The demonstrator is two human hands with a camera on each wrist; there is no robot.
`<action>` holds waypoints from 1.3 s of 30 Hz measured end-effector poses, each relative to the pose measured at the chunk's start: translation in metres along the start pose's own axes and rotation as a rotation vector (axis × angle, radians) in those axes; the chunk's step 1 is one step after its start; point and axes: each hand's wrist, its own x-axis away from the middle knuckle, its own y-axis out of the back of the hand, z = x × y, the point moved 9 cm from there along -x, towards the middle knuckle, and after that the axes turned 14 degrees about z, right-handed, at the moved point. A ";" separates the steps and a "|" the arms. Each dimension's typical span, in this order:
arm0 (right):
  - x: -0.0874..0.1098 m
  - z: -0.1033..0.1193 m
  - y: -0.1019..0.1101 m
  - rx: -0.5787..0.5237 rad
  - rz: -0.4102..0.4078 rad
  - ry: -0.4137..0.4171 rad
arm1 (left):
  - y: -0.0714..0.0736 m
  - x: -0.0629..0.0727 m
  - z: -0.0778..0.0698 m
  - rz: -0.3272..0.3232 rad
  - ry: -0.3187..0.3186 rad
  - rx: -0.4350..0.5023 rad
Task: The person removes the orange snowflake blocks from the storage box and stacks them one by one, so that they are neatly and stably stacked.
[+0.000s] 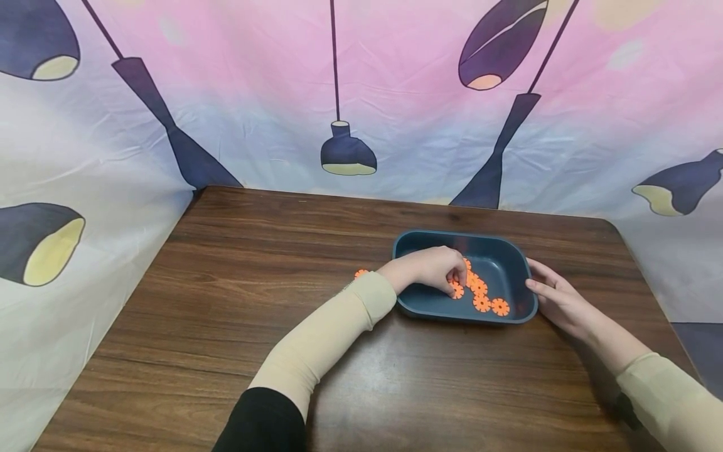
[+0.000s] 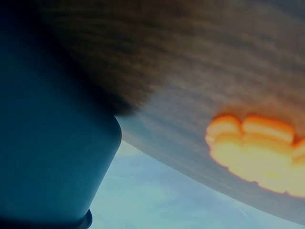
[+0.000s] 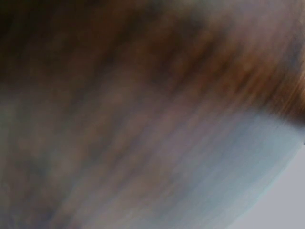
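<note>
Evidently, left hand (image 1: 433, 267) reaches into dark blue tray (image 1: 498, 262), right hand (image 1: 560, 302) steadies its end

Left fingers are curled, pinching a notched orange disc (image 1: 458, 291) just above or against the tray's floor; which, I cannot tell. Right beside that grip lie more orange discs (image 1: 479, 289), some overlapping, trailing toward the near side of the tray. Across from it, the right hand grips the tray's end, thumb at the rim and fingers along the outside. Behind the left grip, outside the tray, another orange piece (image 1: 361, 274) shows past the pale sleeve (image 1: 322, 336) on the wood-grain table (image 1: 395, 383).
</note>
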 end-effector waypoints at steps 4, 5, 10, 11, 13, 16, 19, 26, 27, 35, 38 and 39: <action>0.001 -0.001 0.000 0.003 -0.004 -0.008 | 0.001 0.002 -0.002 -0.006 -0.015 0.010; 0.001 -0.001 0.000 0.007 -0.005 -0.011 | 0.001 0.003 -0.003 -0.006 -0.015 0.018; 0.001 -0.001 -0.002 0.025 -0.004 -0.022 | 0.003 0.007 -0.001 -0.007 -0.003 0.071; 0.001 -0.001 -0.002 0.025 -0.002 -0.020 | 0.004 0.008 0.000 -0.008 -0.001 0.083; 0.000 -0.001 -0.003 0.022 0.005 -0.014 | 0.007 0.011 0.001 -0.017 -0.005 0.096; 0.000 0.000 -0.004 0.017 0.006 -0.007 | 0.010 0.017 0.002 -0.039 -0.024 0.115; 0.001 -0.001 -0.004 0.021 0.003 -0.010 | 0.014 0.025 0.002 -0.056 -0.034 0.118; 0.001 -0.001 -0.003 0.029 -0.003 -0.022 | 0.028 0.047 0.009 -0.106 -0.039 0.164; 0.000 -0.001 -0.003 0.027 -0.004 -0.023 | 0.030 0.050 0.011 -0.117 -0.041 0.176; -0.001 -0.001 -0.001 0.016 -0.012 -0.024 | 0.044 0.076 0.021 -0.189 -0.097 0.302; -0.001 -0.001 0.000 0.021 -0.014 -0.025 | 0.045 0.086 0.025 -0.198 -0.098 0.314; -0.001 -0.001 0.001 0.022 -0.016 -0.026 | 0.045 0.089 0.026 -0.200 -0.094 0.314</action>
